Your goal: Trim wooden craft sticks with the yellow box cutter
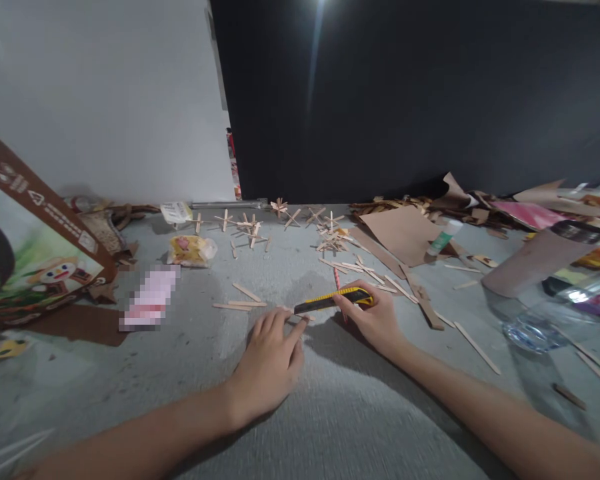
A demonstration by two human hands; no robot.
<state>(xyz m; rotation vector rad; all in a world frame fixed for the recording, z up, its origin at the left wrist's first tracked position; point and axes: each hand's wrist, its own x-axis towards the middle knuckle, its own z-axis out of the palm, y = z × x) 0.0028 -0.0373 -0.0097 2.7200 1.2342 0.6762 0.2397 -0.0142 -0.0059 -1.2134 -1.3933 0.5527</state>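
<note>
My left hand (270, 357) presses down on the table with its fingers bent over a small wooden craft stick (309, 319), whose end shows by the index finger. My right hand (375, 320) is closed round a yellow and black utility knife (325, 302). The knife's tip points left, close to my left fingertips. A red striped pencil (337, 278) passes behind the knife by my right fingers; whether the hand holds it too I cannot tell. Several loose craft sticks (245, 304) lie just beyond my left hand.
Crossed stick pieces (254, 230) stand along the back. More sticks (363, 267), brown cardboard (403, 233) and a glue stick (445, 237) lie right of centre. A flask (535, 260) and clear bottle (535, 333) lie farther right. A printed bag (45, 247) and yellow packet (190, 251) are left.
</note>
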